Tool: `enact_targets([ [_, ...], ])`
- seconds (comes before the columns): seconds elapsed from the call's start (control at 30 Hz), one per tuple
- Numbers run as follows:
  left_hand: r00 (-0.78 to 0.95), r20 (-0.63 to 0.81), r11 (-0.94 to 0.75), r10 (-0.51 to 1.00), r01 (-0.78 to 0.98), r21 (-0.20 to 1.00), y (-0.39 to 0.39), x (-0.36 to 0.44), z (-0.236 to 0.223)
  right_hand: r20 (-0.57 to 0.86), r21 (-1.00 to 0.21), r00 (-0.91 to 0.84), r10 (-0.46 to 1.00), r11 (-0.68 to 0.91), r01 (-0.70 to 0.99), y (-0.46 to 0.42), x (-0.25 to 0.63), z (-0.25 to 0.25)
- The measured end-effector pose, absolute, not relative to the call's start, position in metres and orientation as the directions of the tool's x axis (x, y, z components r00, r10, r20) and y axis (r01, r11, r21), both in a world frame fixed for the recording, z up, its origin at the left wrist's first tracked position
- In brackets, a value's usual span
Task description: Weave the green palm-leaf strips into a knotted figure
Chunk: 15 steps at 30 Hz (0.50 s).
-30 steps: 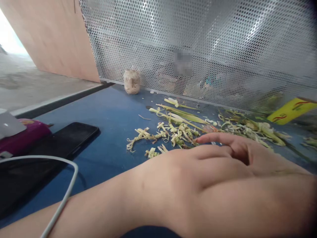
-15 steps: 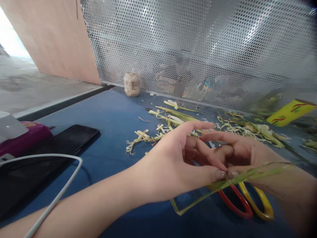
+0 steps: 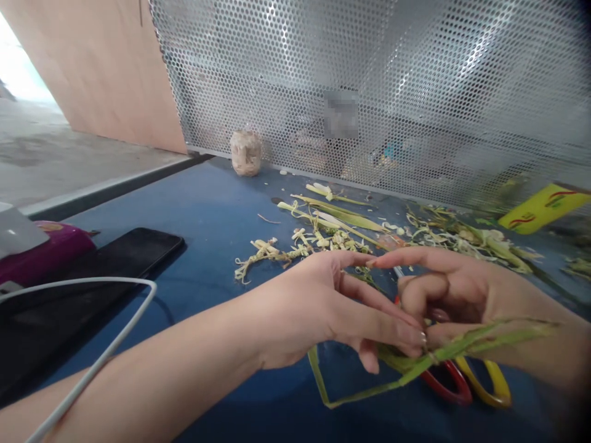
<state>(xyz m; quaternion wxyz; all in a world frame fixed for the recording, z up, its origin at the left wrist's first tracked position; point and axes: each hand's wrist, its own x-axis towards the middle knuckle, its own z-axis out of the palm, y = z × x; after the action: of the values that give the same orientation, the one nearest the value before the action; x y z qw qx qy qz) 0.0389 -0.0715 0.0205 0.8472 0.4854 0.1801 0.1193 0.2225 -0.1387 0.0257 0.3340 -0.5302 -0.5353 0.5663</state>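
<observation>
My left hand (image 3: 323, 304) and my right hand (image 3: 462, 295) meet just above the blue table (image 3: 207, 215) at the right. Together their fingertips pinch a long green leaf strip (image 3: 415, 363). The strip folds into a loop below my left hand and runs out to the right past my right hand. Under the hands lie scissors with a red handle loop (image 3: 446, 384) and a yellow handle loop (image 3: 496, 384); their blades are hidden. Several small knotted leaf pieces (image 3: 295, 249) lie just beyond my hands.
A pile of leaf trimmings (image 3: 466, 237) spreads at the back right beside a yellow packet (image 3: 542, 206). A black phone (image 3: 124, 258), a magenta object (image 3: 41, 255) and a white cable (image 3: 106, 354) sit at the left. A small jar (image 3: 246, 152) stands against the perforated metal screen (image 3: 369, 80).
My hands were lying flat over the table, then rose with a leaf strip pinched between them, uncovering the scissors. The strip's loop now hangs lower and my left fingers press closer to the right.
</observation>
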Motion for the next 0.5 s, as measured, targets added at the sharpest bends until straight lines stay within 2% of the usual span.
enact_targets([
  [0.1, 0.884, -0.227, 0.496, 0.41, -0.007, 0.868, -0.071, 0.039, 0.021, -0.255, -0.958, -0.188, 0.949, -0.221, 0.185, -0.136, 0.22, 0.026],
  [0.3, 0.872, -0.229, 0.453, 0.432, 0.01, 0.892, -0.07, 0.041, 0.019, -0.31, -0.95, -0.267, 0.912, -0.303, 0.07, -0.128, 0.217, 0.022],
  [0.5, 0.866, -0.257, 0.417, 0.429, 0.062, 0.907, -0.07, 0.04, 0.015, -0.359, -0.933, -0.249, 0.9, -0.347, 0.09, -0.128, 0.215, 0.018],
])
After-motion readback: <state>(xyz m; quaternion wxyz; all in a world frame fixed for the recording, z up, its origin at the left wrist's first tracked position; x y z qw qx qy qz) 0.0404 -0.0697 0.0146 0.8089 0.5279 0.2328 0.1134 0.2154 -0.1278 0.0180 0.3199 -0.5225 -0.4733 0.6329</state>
